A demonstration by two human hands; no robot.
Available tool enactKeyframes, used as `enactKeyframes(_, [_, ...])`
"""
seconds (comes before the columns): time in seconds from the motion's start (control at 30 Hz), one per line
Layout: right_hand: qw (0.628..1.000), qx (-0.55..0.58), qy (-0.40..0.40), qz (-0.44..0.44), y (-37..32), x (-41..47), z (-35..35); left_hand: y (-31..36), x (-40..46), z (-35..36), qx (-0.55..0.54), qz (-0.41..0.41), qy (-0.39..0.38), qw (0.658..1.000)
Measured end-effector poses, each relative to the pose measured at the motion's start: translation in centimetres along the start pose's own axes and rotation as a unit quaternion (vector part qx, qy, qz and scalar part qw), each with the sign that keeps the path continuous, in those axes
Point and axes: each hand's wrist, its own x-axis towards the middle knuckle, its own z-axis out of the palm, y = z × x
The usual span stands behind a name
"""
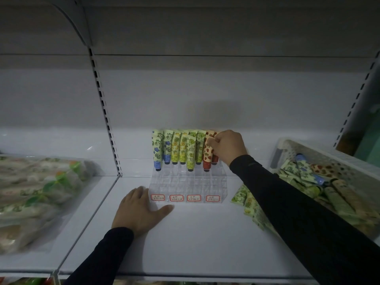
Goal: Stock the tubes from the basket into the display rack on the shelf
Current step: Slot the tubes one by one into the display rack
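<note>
Shelf (185,243): bears rack, basket.
Basket (329,153): right of rack; tubes lying inside.
Rack (186,188): back rows filled, front empty.
Left hand (139,210): flat, bracing rack.
Right hand (228,147): nearer; pinching tube.
Red tube (207,153): upright, rightmost column.

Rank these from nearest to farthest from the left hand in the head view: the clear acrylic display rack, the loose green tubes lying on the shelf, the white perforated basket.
1. Clear acrylic display rack: just right of the left hand, its front corner at the fingers.
2. Loose green tubes lying on the shelf: right of the rack, partly under the right sleeve.
3. White perforated basket: far right.
</note>
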Motion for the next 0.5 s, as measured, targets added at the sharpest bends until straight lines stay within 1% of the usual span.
enactKeyframes(0.07, [1.000, 0.010, 0.002, 0.002, 0.0, -0.1, 0.1, -0.1, 0.0, 0.0, -0.001, 0.001, -0.002, 1.000])
enactKeyframes(0.17, [0.997, 0.078, -0.003, 0.011, 0.5, -0.2, 0.4, -0.1, 0.0, 0.0, -0.002, 0.000, -0.001, 1.000])
enactKeyframes(0.27, [0.994, 0.110, -0.015, 0.020, 1.2, -0.6, 0.6, 0.0, 0.0, -0.1, -0.004, 0.001, -0.002, 1.000])
enactKeyframes(0.5, [0.999, 0.035, -0.021, -0.004, 1.3, -1.5, -0.6, 0.4, -0.4, -0.6, -0.024, -0.017, -0.012, 1.000])
